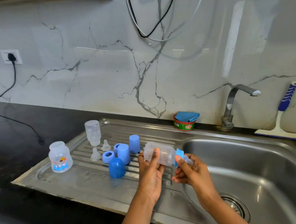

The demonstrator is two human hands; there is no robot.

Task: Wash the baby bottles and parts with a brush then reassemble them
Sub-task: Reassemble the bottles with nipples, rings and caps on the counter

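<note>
My left hand (150, 172) grips a clear baby bottle (163, 154) held sideways over the drainboard's right end. My right hand (190, 169) holds its blue collar ring (178, 156) with the clear nipple (189, 160) pointing right. On the drainboard (89, 179) an inverted clear bottle (92, 132) stands at the back. A short printed bottle (60, 157) stands upright at the left. Two clear nipples (106, 145) (95, 155), a blue ring (108, 156) and three blue caps (134, 143) (123, 154) (116, 167) stand between them.
The steel sink basin (251, 166) with its drain (233, 207) lies to the right, under a tap (233, 105). A green soap tub with a blue cloth (186, 121) sits on the back ledge. A blue-handled squeegee (282, 117) leans at far right. Black counter (15, 130) with a cable lies left.
</note>
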